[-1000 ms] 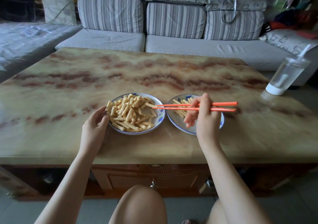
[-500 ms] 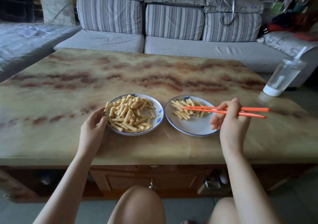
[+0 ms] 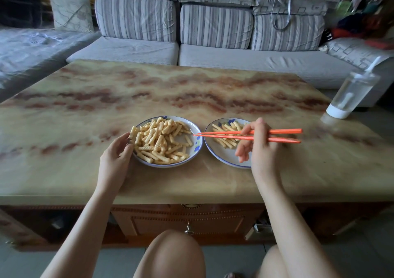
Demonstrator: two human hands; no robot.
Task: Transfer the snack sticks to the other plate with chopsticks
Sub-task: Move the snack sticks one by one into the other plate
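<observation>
While the left hand (image 3: 116,158) rests on the worktop (image 3: 85,107) with its fingers (image 3: 128,148) curled round the near-left rim of the left plate (image 3: 197,149), holding it, the right hand (image 3: 260,149) hangs over the right plate (image 3: 226,158) — wrist raised, forearm entering from the near right. Thumb and upper fingers grasp the orange chopsticks (image 3: 283,131); the lower fingers hang loose. The chopstick tips, close together, lie over the left plate's right rim. Snack sticks (image 3: 160,141) — most heaped on the left plate, a few on the right.
</observation>
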